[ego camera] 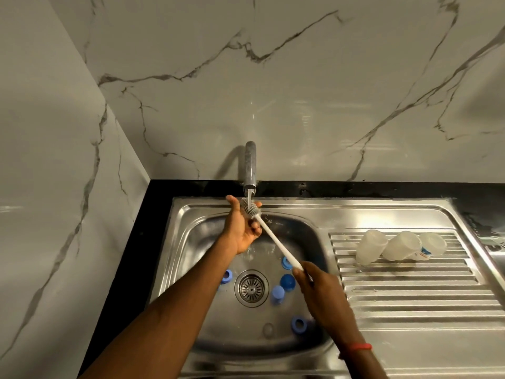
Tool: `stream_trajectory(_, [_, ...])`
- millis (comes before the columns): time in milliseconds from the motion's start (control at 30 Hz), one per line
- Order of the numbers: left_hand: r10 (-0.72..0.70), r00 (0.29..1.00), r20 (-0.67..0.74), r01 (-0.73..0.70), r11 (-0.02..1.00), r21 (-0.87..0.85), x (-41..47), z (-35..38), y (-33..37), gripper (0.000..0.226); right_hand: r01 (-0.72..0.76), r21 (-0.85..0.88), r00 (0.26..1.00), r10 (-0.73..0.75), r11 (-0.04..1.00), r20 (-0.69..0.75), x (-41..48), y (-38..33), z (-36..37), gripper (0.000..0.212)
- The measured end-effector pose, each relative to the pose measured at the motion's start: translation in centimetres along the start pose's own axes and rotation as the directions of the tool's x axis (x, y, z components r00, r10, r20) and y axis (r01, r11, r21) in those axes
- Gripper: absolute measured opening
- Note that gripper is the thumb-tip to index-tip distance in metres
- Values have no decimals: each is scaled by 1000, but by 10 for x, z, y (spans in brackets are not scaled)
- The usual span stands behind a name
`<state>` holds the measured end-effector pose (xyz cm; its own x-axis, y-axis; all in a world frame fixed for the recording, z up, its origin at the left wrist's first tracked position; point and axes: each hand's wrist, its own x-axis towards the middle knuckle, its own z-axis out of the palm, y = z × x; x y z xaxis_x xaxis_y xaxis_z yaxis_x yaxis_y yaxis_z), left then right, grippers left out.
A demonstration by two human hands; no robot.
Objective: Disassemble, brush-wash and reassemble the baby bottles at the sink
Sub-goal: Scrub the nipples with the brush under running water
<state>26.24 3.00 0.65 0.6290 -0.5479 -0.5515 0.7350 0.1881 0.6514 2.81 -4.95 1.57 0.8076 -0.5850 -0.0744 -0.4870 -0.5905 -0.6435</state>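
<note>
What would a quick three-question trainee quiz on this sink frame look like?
1. True or false: the three clear bottles stand upright in the sink basin.
2. Which hand grips the white handle of the bottle brush? A) left hand B) right hand C) neither
3. Fill in: the brush head is held right under the ___.
Key: 1. False; they lie on the drainboard. 2. B; the left hand cups the brush head. 3. tap.
</note>
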Motion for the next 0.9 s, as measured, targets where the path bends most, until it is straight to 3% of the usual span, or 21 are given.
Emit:
stream_trajectory(133, [118, 992, -34, -115, 990, 88, -2, 6, -5, 100, 146, -205, 984, -162, 968, -67, 4, -12, 10, 47])
stream_trajectory(267, [117, 985, -126, -113, 993, 40, -3, 4, 11, 92, 156, -193, 984, -169, 969, -50, -13, -12, 10, 46])
stream_trajectory(433, [156, 984, -88, -136, 971, 197, -8, 9, 2, 92, 151, -238, 980, -177, 959, -90, 2, -18, 11, 51])
stream_trajectory(600, [183, 971, -154, -167, 980, 111, 2, 4, 15, 90, 181, -231, 975, -205, 956, -88, -5, -19, 8, 47])
stream_trajectory(767, [195, 974, -114, -164, 958, 234, -4, 2, 2, 90, 119, -203, 988, -136, 972, -74, -2, -21, 7, 48])
stream_trajectory(900, [160, 984, -81, -149, 981, 127, -1, 3, -3, 89, 16, -100, 999, -21, 995, -45, 11, -26, 10, 31])
